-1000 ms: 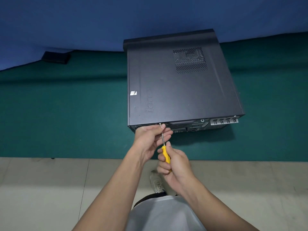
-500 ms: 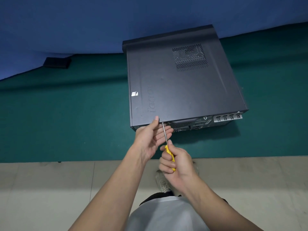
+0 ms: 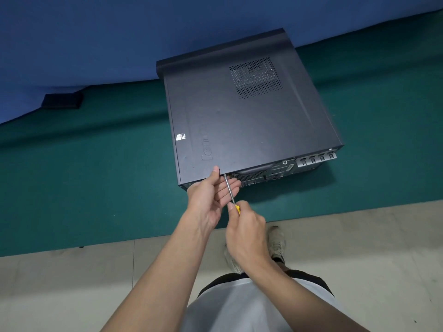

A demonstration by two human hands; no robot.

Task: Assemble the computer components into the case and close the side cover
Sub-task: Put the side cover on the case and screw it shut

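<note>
Standing over the green mat (image 3: 72, 188), we saw a small black block (image 3: 62, 101) far to the left of our hands, where the mat met the blue backdrop (image 3: 96, 32). The computer case (image 3: 251, 130) lay flat on the mat just beyond our grip. Its long axis ran away from us, leaning slightly left, and its rear panel faced us. The side cover (image 3: 227, 111) was on, facing up, with a small sticker (image 3: 180, 137) near its left edge.

Our left hand (image 3: 211, 197) rested at the case's near edge. The thumb lay on the rim of the cover, and the fingers (image 3: 227, 191) were spread loosely, nearly straight, under the screwdriver's shaft, clasping nothing. The screwdriver (image 3: 230, 190) pointed away from us and a little left. Its tip met the rear panel just right of that thumb, and its shaft slanted back to a yellow handle. Our right hand (image 3: 247, 232), nearer us than the left, was curled tight round that handle, so only a sliver of yellow showed.

Beyond the grip and to its right the cover carried a perforated vent (image 3: 256, 77). Farther right, metal slot brackets (image 3: 316, 159) lined the case's near corner. Below our hands, shoes (image 3: 276, 243) showed on the pale floor (image 3: 72, 283).
</note>
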